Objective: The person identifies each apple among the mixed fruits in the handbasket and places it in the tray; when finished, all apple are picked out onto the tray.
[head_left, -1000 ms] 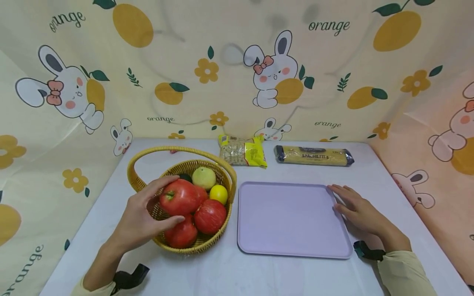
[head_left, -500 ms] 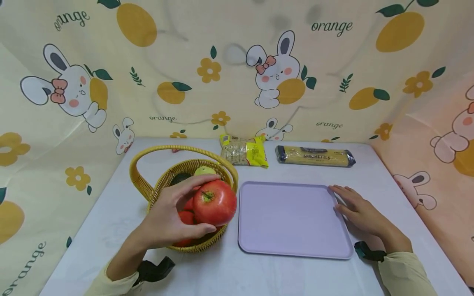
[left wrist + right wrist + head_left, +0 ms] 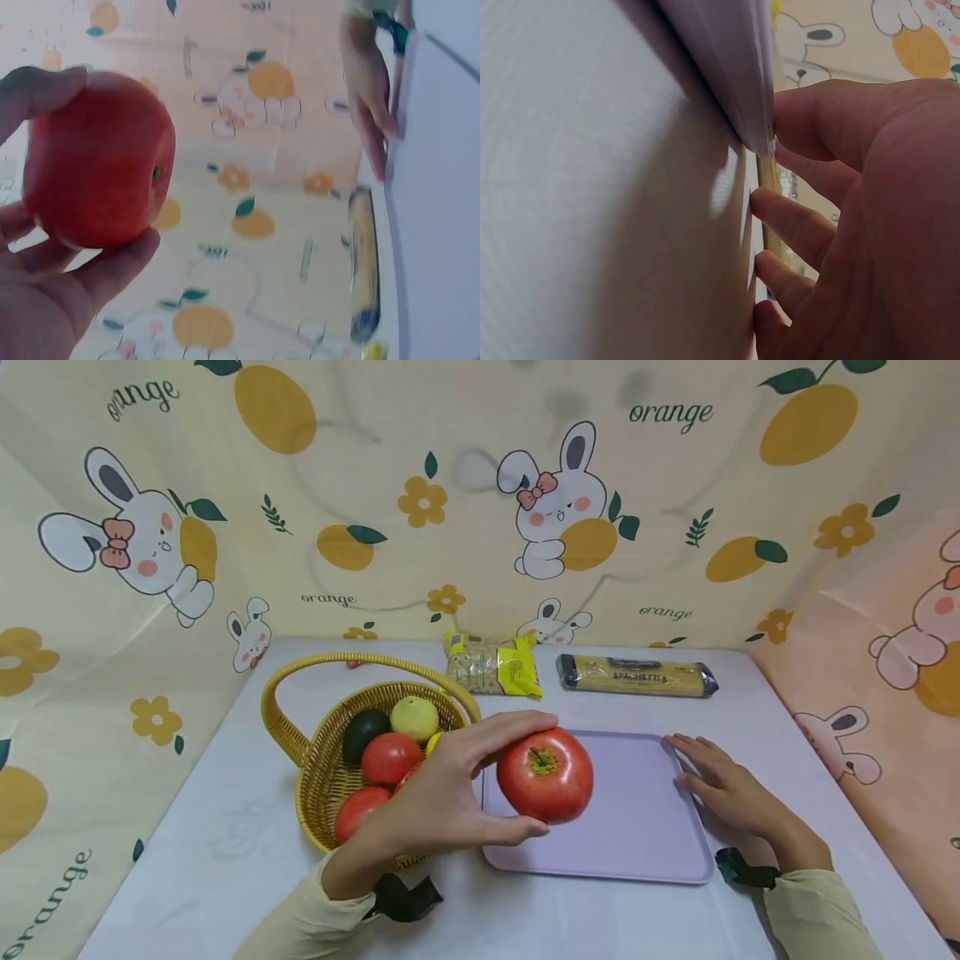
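Left hand (image 3: 453, 789): gripping a red apple (image 3: 545, 775) just right of the frame's centre, fingers and thumb curving partway round opposite sides.
Apple in the air: showing its stem end to the head camera and covering the upper left part of the tray behind it.
Right hand (image 3: 731, 789): resting at the tray's right edge, grasping nothing, its fingers lying relaxed and its thumb touching the rim in the right wrist view.
Lilac tray (image 3: 645, 814): lying flat on the white table (image 3: 217, 839), filling the area right of centre.
Woven basket (image 3: 322, 797): standing left of centre, its handle (image 3: 360, 658) arching over the back.
Basket's front fruit: a red fruit (image 3: 360, 811) sitting low, another red fruit (image 3: 390, 758) lying above it, the left arm partly hiding the load.
Basket's rear fruit: a dark green fruit (image 3: 364, 735) nestling beside a pale yellow-green fruit (image 3: 415, 718), a bright yellow fruit (image 3: 432, 742) peeking out at right.
Packaged goods: a yellow-ended clear bag (image 3: 492, 667) and a spaghetti pack (image 3: 637, 677) lying side by side, apart, beyond the tray.
Backdrop (image 3: 465, 552): displaying rabbits and oranges across the top.
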Motion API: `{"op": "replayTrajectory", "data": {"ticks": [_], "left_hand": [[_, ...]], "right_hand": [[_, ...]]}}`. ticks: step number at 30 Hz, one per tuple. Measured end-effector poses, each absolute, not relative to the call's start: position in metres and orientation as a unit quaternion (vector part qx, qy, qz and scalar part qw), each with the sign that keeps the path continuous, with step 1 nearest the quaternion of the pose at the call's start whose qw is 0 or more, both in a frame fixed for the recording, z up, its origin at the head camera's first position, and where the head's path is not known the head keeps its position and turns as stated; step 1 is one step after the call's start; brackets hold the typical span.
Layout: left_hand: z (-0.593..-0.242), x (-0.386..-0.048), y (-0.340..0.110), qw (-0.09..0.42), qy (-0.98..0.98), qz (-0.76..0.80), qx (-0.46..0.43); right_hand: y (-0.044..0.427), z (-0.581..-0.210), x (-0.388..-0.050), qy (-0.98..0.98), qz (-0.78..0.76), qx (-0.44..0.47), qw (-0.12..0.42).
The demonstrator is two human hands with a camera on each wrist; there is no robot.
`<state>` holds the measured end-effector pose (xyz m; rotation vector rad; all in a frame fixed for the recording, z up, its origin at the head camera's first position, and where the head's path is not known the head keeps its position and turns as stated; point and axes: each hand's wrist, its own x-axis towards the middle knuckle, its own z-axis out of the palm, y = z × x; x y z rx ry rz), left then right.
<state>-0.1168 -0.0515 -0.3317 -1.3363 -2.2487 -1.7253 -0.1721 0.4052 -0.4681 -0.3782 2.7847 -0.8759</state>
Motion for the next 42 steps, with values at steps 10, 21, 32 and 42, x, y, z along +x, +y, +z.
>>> {"op": "replayTrajectory", "data": {"ticks": [10,21,32,42], "left_hand": [[-0.329,-0.131,0.009,0.002,-0.7,-0.551,-0.454],[-0.339,-0.164,0.058,0.001,-0.704,-0.56,-0.436],[-0.378,-0.19,0.096,-0.043,-0.73,-0.567,-0.38],[-0.414,-0.2,0.113,-0.073,-0.805,-0.51,-0.295]], "right_hand": [[0.404,-0.469,-0.177,0.949,-0.272,-0.107,0.119],[0.406,-0.466,-0.179,0.944,-0.292,-0.105,0.109],[0.405,-0.469,-0.175,0.942,-0.298,-0.087,0.127],[0.407,-0.469,-0.173,0.944,-0.29,-0.094,0.126]]}}
